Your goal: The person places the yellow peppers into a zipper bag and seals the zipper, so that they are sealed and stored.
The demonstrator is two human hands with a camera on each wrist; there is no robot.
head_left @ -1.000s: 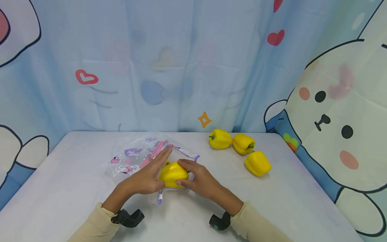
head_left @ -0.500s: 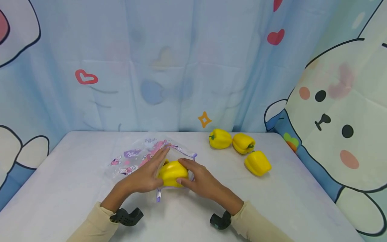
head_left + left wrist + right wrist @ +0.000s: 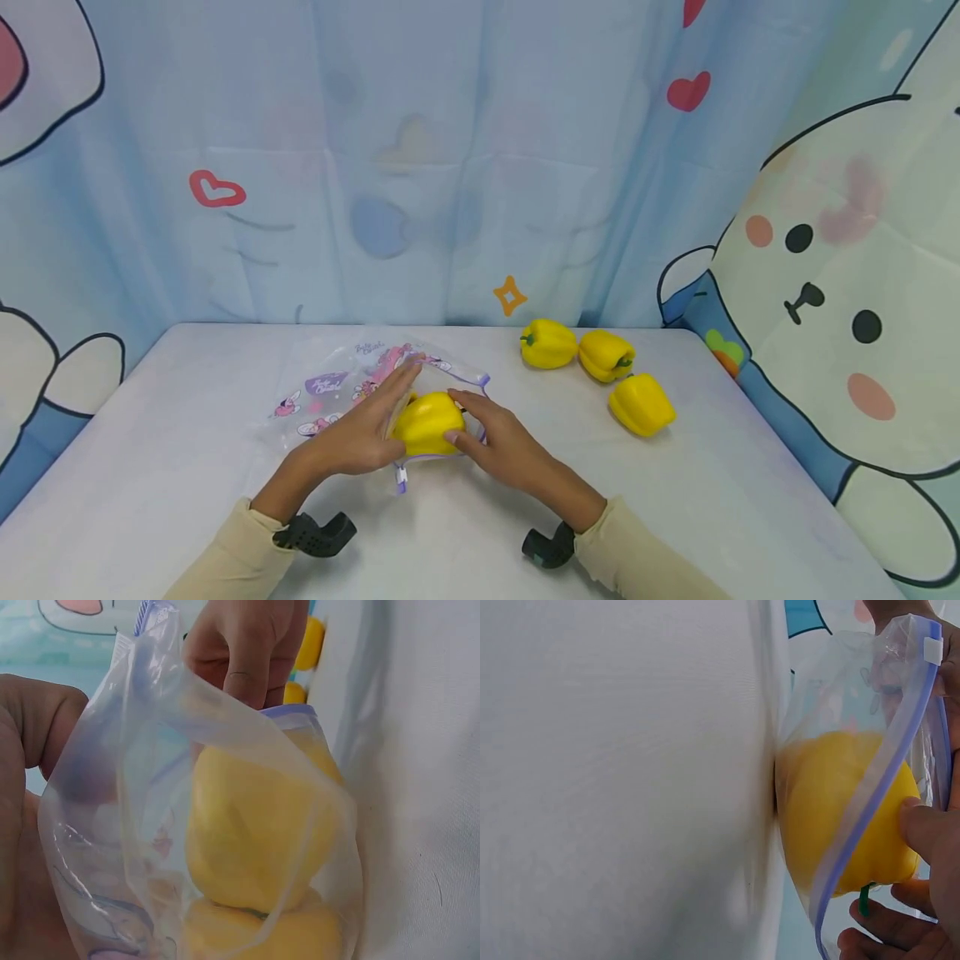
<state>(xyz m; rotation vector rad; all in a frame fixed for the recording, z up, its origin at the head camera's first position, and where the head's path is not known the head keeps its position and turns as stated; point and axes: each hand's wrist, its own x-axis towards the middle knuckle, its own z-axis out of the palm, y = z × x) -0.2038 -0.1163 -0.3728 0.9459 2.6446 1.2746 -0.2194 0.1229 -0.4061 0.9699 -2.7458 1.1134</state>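
Note:
A clear zip bag (image 3: 326, 400) with pink prints and a purple zip rim lies on the table, its mouth toward me. My left hand (image 3: 367, 429) holds the bag's mouth at the left side, long fingers stretched along the rim. Inside the mouth sits a yellow bell pepper (image 3: 429, 425), which my right hand (image 3: 498, 437) grips by its stem end, thumb in front. The green stem (image 3: 864, 900) points toward the right hand's fingers in the right wrist view. Deeper in the bag, a second yellow pepper (image 3: 262, 934) shows through the plastic in the left wrist view.
Three more yellow bell peppers stand at the back right: one pepper (image 3: 548, 343) at the left, one pepper (image 3: 606, 356) beside it, and one pepper (image 3: 642, 405) nearer me. A blue cartoon curtain (image 3: 420, 167) hangs behind the white table (image 3: 750, 517).
The gripped pepper has moved slightly away from me, deeper into the bag. The bag's near rim has shifted up a little, and the right thumb has moved along the pepper. The three loose peppers have stayed put.

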